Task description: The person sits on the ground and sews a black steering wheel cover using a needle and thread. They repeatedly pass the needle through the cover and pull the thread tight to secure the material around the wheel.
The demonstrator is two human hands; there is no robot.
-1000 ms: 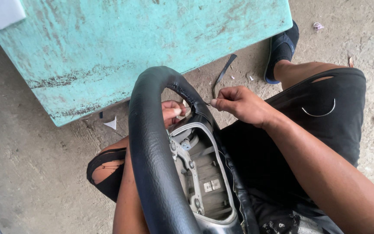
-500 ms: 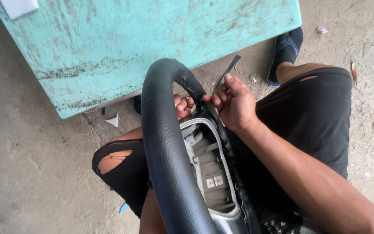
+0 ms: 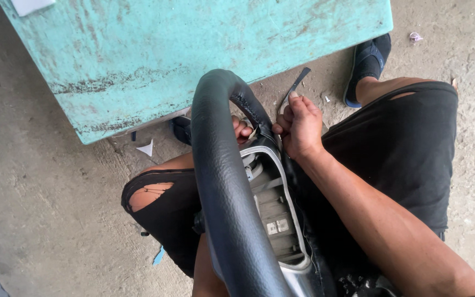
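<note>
A steering wheel (image 3: 221,181) wrapped in dark leather stands upright between my knees, its open hub with grey plastic and metal parts facing right. My right hand (image 3: 299,127) is closed at the wheel's upper right, pinching a thin dark strip (image 3: 295,88) that sticks up from the fist toward the table. My left hand (image 3: 241,131) is mostly hidden behind the rim; only curled fingertips show, gripping the wheel near the top spoke.
A worn turquoise table (image 3: 193,49) fills the top of the view. My legs in black shorts, the left one torn, flank the wheel. A dark shoe (image 3: 366,63) rests on the concrete floor. Small scraps (image 3: 147,148) lie on the ground.
My right hand has closed into a fist and drawn in against the wheel's rim, with the strip pulled upright. The view has shifted slightly.
</note>
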